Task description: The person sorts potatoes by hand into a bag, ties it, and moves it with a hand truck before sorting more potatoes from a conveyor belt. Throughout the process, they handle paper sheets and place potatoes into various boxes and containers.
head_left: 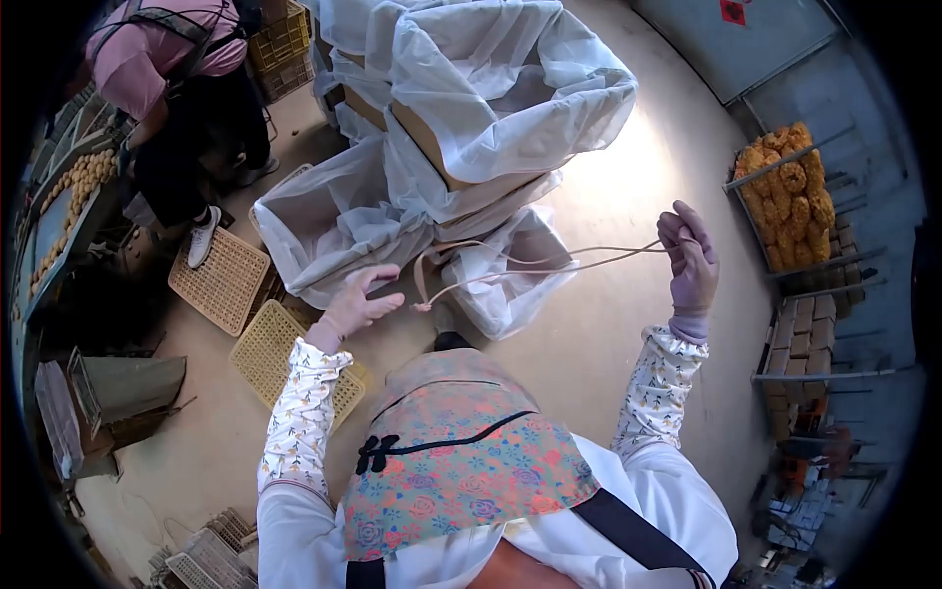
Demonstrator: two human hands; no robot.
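Observation:
My right hand [691, 250], in a thin pinkish glove, is raised at the right and pinches the end of a pale beige cord [589, 263]. The cord runs leftward as a long loop, with a knotted end hanging near my left hand [361, 304]. That hand, gloved too, has its thumb and fingers apart and does not visibly touch the cord. Behind the cord stand boxes lined with white plastic film: a small low one [510, 294], a wider one [324, 231] to the left, and a tall stacked one [510, 118] with brown cardboard showing.
At left, a co-worker [147, 69] in a pink top bends over a conveyor [64, 236] carrying round brown items. Yellow plastic crates [280, 358] and a tan one [218, 280] lie on the floor. Racks with orange net bags [790, 191] and cartons [800, 344] line the right wall.

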